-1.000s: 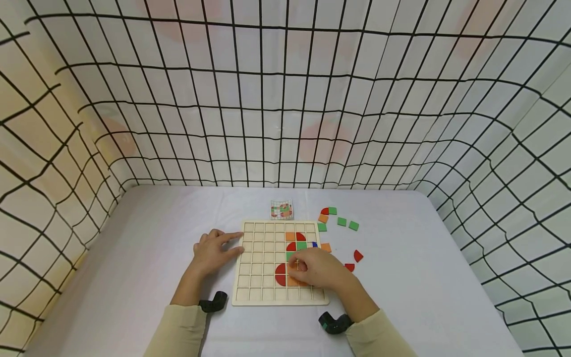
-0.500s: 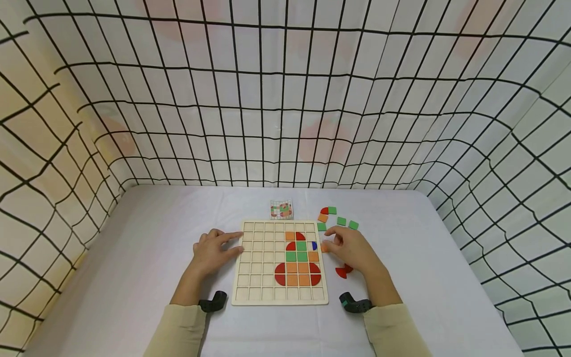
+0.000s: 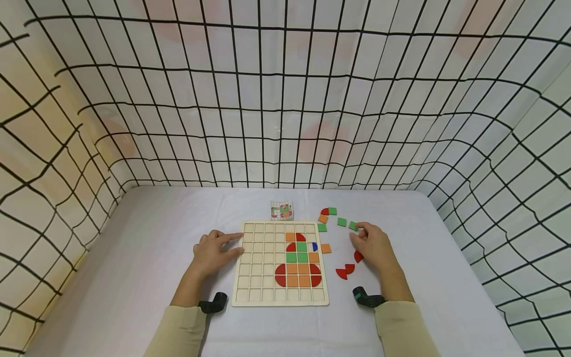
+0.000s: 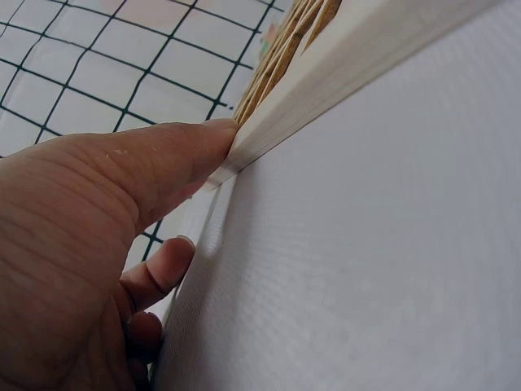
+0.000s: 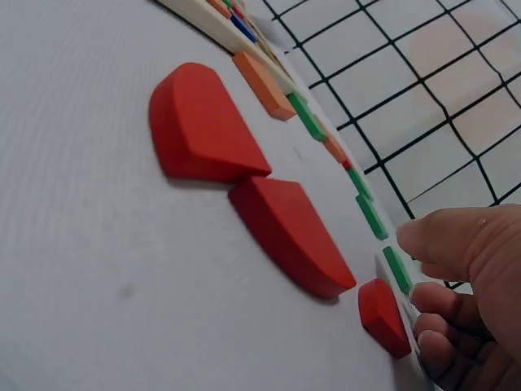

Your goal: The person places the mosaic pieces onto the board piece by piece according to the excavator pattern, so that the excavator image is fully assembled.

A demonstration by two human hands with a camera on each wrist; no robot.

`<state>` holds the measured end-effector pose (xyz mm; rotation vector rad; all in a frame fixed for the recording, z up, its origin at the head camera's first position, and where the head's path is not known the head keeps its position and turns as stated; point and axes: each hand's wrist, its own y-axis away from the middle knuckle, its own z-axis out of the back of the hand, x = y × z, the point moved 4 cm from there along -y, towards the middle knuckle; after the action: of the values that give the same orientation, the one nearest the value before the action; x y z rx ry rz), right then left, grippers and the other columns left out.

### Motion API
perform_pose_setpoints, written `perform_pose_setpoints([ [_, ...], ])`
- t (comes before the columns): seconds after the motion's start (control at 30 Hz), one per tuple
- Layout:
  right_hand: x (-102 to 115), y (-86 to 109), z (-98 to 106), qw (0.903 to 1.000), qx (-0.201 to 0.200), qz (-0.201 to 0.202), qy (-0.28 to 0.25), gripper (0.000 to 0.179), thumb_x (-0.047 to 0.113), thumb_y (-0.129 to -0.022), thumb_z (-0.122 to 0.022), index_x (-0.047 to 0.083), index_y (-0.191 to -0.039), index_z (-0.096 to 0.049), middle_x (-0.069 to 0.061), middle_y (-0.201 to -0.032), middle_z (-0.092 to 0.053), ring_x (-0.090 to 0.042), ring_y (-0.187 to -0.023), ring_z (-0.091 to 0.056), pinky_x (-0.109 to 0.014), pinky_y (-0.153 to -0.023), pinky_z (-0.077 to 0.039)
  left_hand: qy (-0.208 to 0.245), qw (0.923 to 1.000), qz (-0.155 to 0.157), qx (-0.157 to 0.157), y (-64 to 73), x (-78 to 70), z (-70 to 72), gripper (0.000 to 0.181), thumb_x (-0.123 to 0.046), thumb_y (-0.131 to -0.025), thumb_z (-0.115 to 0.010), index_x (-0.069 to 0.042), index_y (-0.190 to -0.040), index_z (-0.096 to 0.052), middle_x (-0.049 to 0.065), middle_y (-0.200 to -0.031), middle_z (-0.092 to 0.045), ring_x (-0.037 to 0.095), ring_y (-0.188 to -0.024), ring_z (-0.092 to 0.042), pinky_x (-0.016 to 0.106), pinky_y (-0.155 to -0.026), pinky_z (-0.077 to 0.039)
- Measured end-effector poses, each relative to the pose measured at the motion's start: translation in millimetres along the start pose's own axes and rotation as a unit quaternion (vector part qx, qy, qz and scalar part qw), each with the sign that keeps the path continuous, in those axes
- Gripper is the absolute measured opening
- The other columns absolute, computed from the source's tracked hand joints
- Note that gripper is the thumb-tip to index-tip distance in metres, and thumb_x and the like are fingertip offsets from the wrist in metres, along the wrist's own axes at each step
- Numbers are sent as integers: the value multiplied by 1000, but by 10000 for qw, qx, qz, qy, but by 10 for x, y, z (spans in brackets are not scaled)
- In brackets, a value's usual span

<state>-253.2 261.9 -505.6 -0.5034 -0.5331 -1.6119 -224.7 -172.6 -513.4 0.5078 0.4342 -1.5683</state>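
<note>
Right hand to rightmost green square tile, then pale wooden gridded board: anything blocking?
Nothing visible separates the right hand from that green tile. Leftward, a second green square tile and a third tile lie roughly between it and the board.

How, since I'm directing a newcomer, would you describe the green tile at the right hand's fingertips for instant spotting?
Find the pale gridded board on the white-covered table, then look past its right edge to the right hand. Right in front of that hand lies a flat green square tile. It sits farther right than the other loose green tiles, and closest to the hand.
</note>
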Motion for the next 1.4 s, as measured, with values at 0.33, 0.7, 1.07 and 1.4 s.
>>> perform_pose_setpoints([
  [0.33, -107, -61, -5, 9997, -166, -187, -9, 51, 30, -100, -62, 9, -146, -53, -10, -100, -60, -22, -84, -54, -29, -70, -46, 19, 10000, 3, 41, 4, -9, 4, 48, -47, -91, -73, -29, -135, -68, 10, -116, -60, 25, -95, -47, 43, -78, -29],
  [0.7, -177, -109, -35, 9986, -455, -249, 52, 39, 32, -98, -66, 8, -129, -66, -8, -89, -59, -23, -79, -52, -31, -67, -42, 24, 10000, -20, 15, 11, -16, 7, 48, -47, -90, -73, -29, -134, -69, 10, -116, -60, 25, -95, -47, 43, -77, -30],
  [1.07, -180, -109, -54, 9981, -563, -249, 79, 35, 30, -99, -67, 8, -125, -66, -7, -87, -60, -22, -77, -52, -31, -65, -41, -11, 10000, 7, 46, 0, 0, 5, 49, -48, -90, -73, -30, -135, -68, 10, -118, -59, 24, -95, -47, 43, -78, -30],
  [1.4, -127, -73, -64, 9988, -256, -326, -246, 38, 35, -100, -64, 11, -129, -63, -7, -94, -59, -22, -82, -54, -30, -65, -46, -48, 10000, 17, 21, -6, -9, 17, 49, -48, -90, -73, -29, -135, -68, 10, -118, -60, 24, -95, -47, 43, -78, -30],
])
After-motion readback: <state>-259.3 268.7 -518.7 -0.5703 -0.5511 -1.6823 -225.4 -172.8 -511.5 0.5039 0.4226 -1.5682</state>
